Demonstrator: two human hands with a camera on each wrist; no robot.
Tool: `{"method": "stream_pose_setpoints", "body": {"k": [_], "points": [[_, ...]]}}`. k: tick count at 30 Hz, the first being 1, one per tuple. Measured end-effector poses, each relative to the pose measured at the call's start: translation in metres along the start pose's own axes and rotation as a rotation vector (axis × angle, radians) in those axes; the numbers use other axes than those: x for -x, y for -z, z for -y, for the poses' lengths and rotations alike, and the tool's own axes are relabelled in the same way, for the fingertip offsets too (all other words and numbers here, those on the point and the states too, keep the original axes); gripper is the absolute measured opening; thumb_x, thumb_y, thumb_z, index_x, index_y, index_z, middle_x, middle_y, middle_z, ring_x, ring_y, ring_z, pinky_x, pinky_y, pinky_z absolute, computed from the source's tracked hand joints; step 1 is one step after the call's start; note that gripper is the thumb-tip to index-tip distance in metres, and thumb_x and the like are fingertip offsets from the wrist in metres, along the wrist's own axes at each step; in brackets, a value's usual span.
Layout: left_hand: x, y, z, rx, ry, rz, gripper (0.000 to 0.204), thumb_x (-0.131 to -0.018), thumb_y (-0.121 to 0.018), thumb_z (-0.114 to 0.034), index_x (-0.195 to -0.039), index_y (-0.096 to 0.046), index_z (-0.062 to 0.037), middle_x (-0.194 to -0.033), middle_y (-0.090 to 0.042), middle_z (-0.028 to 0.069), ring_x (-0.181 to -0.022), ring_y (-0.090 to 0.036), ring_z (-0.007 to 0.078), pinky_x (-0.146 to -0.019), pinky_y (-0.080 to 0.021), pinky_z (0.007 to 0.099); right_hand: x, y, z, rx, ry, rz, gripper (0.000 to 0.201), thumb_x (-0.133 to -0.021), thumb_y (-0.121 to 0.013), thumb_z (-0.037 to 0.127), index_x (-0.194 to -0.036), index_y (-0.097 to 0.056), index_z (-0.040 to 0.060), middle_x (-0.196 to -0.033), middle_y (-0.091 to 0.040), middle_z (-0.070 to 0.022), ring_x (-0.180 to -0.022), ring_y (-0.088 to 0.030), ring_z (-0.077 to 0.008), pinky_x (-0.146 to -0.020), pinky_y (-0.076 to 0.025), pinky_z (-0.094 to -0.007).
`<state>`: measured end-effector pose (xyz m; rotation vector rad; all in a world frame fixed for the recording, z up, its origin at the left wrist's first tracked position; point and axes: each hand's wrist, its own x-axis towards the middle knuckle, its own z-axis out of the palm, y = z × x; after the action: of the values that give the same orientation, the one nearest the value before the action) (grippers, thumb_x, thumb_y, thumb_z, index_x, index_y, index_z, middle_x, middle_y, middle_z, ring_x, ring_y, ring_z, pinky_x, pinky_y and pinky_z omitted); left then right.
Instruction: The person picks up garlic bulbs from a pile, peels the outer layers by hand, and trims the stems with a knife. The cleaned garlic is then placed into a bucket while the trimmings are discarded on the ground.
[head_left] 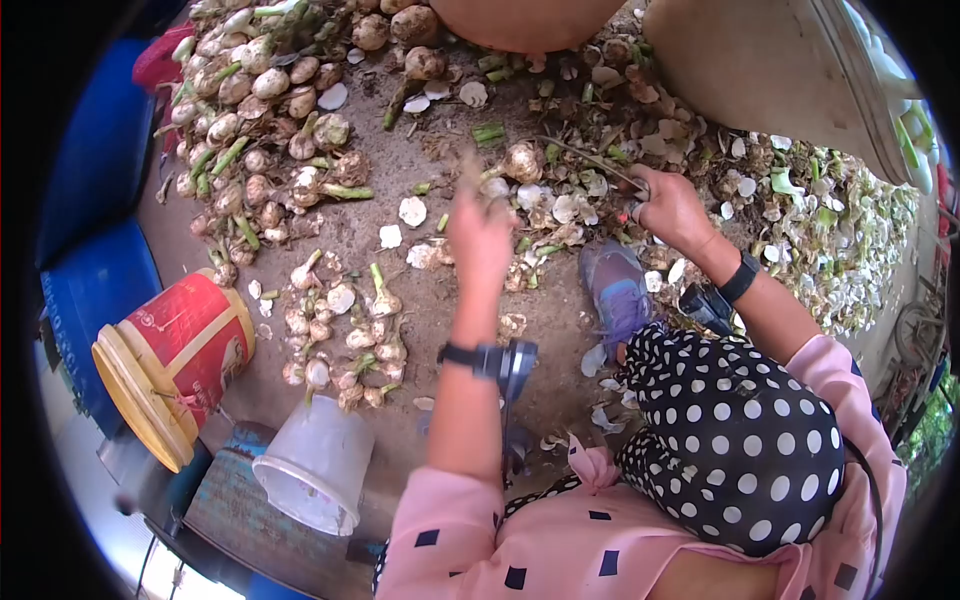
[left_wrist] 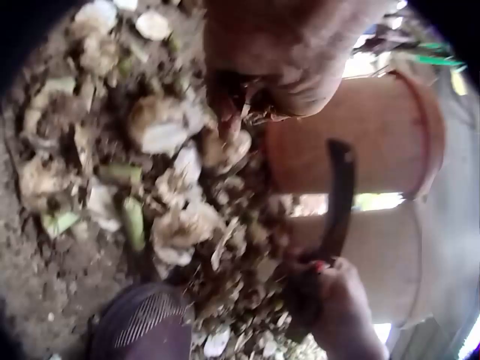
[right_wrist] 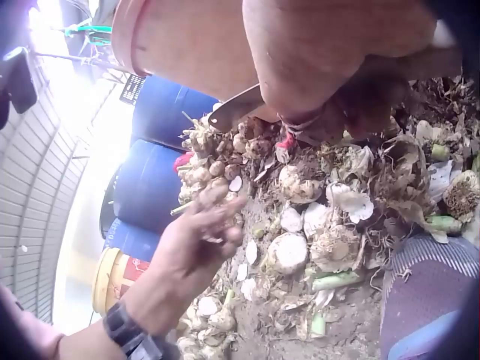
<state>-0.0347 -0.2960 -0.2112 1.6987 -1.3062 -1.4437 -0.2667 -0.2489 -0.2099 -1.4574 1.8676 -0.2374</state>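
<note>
My right hand (head_left: 675, 210) grips a knife (left_wrist: 341, 187) with a dark, slightly curved blade, which points toward the pale bucket. My left hand (right_wrist: 196, 244) is raised over the ground with fingers loosely extended, blurred in the head view, and no bulb shows in it. Close by its fingers in the head view lies a soil-covered garlic bulb (head_left: 522, 162). Cut white discs, stem stubs and papery skins (right_wrist: 349, 202) lie between the hands. A large heap of dirty garlic bulbs (head_left: 255, 130) with green stems spreads at the far left.
A smaller cluster of trimmed garlic bulbs (head_left: 350, 325) lies left of my left forearm. Beyond it are a red-and-yellow bucket (head_left: 185, 350) and a tipped white bucket (head_left: 325, 450). Pale buckets (head_left: 770, 75) stand at the back. My shoe (head_left: 615, 295) is close to the scraps.
</note>
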Motion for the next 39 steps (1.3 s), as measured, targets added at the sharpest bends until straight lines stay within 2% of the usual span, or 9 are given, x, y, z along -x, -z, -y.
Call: {"method": "stream_pose_setpoints", "body": {"k": [4,9,14,16,19,28,31,35,39], "points": [[-0.054,-0.038,0.041,-0.991,-0.325,0.086,0.056,-0.083,-0.050,0.000,-0.137,-0.038,-0.0026,-0.124,-0.056,0.0217,-0.070,-0.064,0.0155,-0.056,-0.053,0.0269,0.006,0.004,-0.008,-0.024,0.020,-0.014,0.040,-0.066,-0.062,0.009,-0.106,-0.064,0.0055,-0.079,-0.063,-0.0222,-0.078,-0.062,-0.0386,-0.071,-0.049,-0.0442],[-0.028,-0.015,-0.003,-0.124,0.321,0.277,0.063,-0.069,-0.061,0.007,-0.130,-0.045,-0.0013,-0.096,-0.066,0.0177,-0.065,-0.065,0.0253,-0.050,-0.052,0.0322,0.010,0.002,0.005,-0.128,0.169,-0.075,0.034,-0.065,-0.069,0.008,-0.099,-0.063,0.0053,-0.079,-0.064,-0.0167,-0.075,-0.063,-0.0352,-0.066,-0.051,-0.0407],[0.032,0.003,0.008,-0.014,0.302,0.228,0.036,-0.067,-0.066,0.006,-0.103,-0.065,0.0014,-0.078,-0.067,0.0157,-0.052,-0.060,0.0188,-0.047,-0.049,0.0303,0.013,0.010,0.053,0.109,0.542,-0.100,0.021,-0.063,-0.066,0.010,-0.082,-0.055,0.0099,-0.073,-0.061,-0.0070,-0.069,-0.064,-0.0292,-0.057,-0.050,-0.0411],[0.043,0.008,0.019,0.003,-0.124,0.235,0.014,-0.074,-0.065,-0.002,-0.086,-0.067,0.0052,-0.068,-0.064,0.0134,-0.046,-0.055,0.0148,-0.050,-0.049,0.0289,0.016,0.008,0.059,0.179,0.605,-0.072,0.021,-0.063,-0.064,0.012,-0.081,-0.053,0.0097,-0.073,-0.061,-0.0065,-0.070,-0.064,-0.0290,-0.056,-0.050,-0.0409],[0.061,0.011,-0.007,0.260,0.299,0.261,0.018,-0.078,-0.061,0.000,-0.094,-0.064,0.0078,-0.069,-0.061,0.0104,-0.046,-0.053,0.0160,-0.054,-0.051,0.0312,0.022,0.008,0.061,0.164,0.609,-0.062,0.022,-0.063,-0.065,0.012,-0.080,-0.053,0.0094,-0.074,-0.061,-0.0066,-0.070,-0.064,-0.0289,-0.056,-0.050,-0.0410],[0.095,0.023,-0.004,0.467,0.315,0.320,0.027,-0.080,-0.066,-0.009,-0.102,-0.061,0.0063,-0.070,-0.062,0.0101,-0.044,-0.051,0.0137,-0.041,-0.042,0.0251,0.028,0.015,0.058,0.125,0.686,-0.076,0.026,-0.059,-0.067,0.009,-0.078,-0.050,0.0090,-0.070,-0.059,-0.0060,-0.068,-0.063,-0.0275,-0.054,-0.049,-0.0408],[0.106,0.035,-0.012,1.330,0.295,0.276,0.052,-0.078,-0.066,-0.008,-0.124,-0.046,0.0022,-0.095,-0.064,0.0212,-0.069,-0.066,0.0247,-0.051,-0.056,0.0312,0.001,0.016,-0.029,0.246,0.103,-0.091,0.037,-0.071,-0.068,0.014,-0.107,-0.062,0.0097,-0.086,-0.066,-0.0148,-0.077,-0.065,-0.0327,-0.068,-0.052,-0.0437],[0.089,0.041,-0.011,0.660,0.020,0.344,0.051,-0.074,-0.069,-0.011,-0.121,-0.050,-0.0011,-0.110,-0.060,0.0130,-0.087,-0.065,0.0313,-0.073,-0.056,0.0440,0.010,0.026,0.003,-0.517,-0.016,0.095,0.037,-0.071,-0.064,0.004,-0.108,-0.062,0.0054,-0.086,-0.069,-0.0137,-0.080,-0.068,-0.0236,-0.072,-0.053,-0.0360],[0.090,0.037,-0.019,0.033,-0.154,0.378,0.051,-0.066,-0.072,-0.008,-0.115,-0.058,-0.0098,-0.107,-0.063,0.0095,-0.091,-0.064,0.0279,-0.071,-0.054,0.0372,0.012,0.005,0.032,-0.320,0.328,0.206,0.035,-0.066,-0.068,0.007,-0.101,-0.065,0.0064,-0.081,-0.069,-0.0138,-0.076,-0.068,-0.0251,-0.071,-0.053,-0.0350]]}}
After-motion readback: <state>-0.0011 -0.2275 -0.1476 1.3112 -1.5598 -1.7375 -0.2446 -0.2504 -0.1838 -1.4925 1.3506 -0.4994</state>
